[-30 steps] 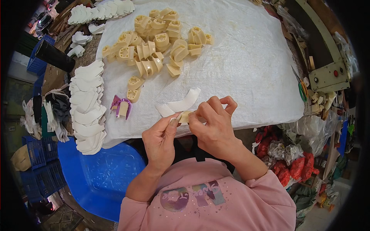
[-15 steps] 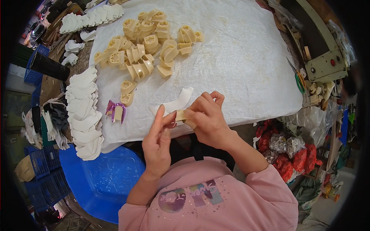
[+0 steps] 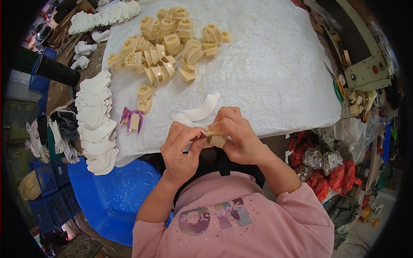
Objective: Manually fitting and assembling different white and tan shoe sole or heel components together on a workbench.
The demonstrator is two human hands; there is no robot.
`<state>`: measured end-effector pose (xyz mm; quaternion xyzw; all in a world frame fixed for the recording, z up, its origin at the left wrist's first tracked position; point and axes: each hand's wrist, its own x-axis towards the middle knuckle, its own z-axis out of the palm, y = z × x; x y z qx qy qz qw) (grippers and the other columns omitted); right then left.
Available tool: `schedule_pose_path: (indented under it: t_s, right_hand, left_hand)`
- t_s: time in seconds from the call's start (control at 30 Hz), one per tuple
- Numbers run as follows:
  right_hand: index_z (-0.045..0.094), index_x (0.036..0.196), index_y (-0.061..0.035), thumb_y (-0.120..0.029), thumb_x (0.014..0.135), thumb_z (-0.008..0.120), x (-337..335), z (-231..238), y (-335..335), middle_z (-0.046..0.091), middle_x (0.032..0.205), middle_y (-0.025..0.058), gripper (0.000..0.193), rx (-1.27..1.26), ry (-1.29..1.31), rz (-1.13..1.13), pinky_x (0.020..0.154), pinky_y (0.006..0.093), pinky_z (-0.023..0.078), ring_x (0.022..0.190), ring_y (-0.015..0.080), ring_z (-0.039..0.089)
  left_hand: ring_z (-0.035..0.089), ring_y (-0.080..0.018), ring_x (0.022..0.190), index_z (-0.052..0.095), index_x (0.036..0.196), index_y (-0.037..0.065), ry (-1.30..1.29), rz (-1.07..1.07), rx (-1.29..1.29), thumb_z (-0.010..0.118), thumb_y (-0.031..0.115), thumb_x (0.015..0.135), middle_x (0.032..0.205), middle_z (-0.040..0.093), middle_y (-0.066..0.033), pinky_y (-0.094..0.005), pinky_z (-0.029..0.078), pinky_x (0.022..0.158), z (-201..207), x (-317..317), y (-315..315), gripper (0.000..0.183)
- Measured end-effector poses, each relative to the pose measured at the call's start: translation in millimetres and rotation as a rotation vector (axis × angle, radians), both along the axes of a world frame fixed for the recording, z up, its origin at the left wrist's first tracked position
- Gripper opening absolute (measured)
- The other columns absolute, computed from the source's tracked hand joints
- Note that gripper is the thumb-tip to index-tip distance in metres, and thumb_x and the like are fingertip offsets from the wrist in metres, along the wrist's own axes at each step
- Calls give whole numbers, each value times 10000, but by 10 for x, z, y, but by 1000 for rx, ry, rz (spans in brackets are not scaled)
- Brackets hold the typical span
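Observation:
Close to the table's front edge, both hands hold one cream plastic shoe heel (image 3: 215,140). My right hand (image 3: 243,138) grips its right side with bent fingers. My left hand (image 3: 180,150) pinches its left end between thumb and fingers, where a small dark purple bit (image 3: 202,135) shows. Fingers hide much of the heel. Just beyond my hands lie curved white pieces (image 3: 204,109) on the white sheet. Left of them, another cream heel (image 3: 135,121) stands with shiny purple material (image 3: 126,115) draped around it.
Several cream heels (image 3: 171,42) are heaped at the far left of the white sheet (image 3: 266,77). Overlapping white pieces (image 3: 97,124) line the left edge, above a blue basin (image 3: 118,200). Scissors (image 3: 335,86) and a machine with knobs (image 3: 368,73) are at right.
My left hand has closed from outstretched fingers into a pinch on the heel's left end. Both hands have drawn together, and the heel has turned and shifted slightly right.

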<state>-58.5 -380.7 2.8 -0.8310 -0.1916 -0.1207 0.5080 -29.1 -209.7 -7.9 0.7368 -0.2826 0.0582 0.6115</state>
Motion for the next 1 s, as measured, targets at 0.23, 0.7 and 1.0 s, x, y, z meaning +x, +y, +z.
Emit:
schedule_pose_path:
  t_s: [0.23,0.7,1.0]
  right_hand:
    - [533,805,-79,37,636,595,-45,55,11,425,775,70,215,-167,52,39,733,349,269,761,243,421]
    - [594,928,-59,-73,696,691,-74,375,113,570,1002,86,252,-247,-208,-98,816,392,372,889,259,509]
    - [454,1129,-1,-217,933,518,-282,-70,227,585,1006,95,299,972,591,-136,825,314,492,926,158,592]
  left_hand:
    - [421,-223,550,561,745,21,-262,-14,142,647,111,810,612,458,-85,-321,349,498,20,61,-39,141]
    - [472,-194,745,636,794,61,-249,195,48,675,-90,671,746,488,-31,-288,383,647,-45,113,205,198]
    - [532,-240,821,605,836,58,-199,91,-284,652,-118,665,835,532,-82,-311,457,740,108,-55,1,249]
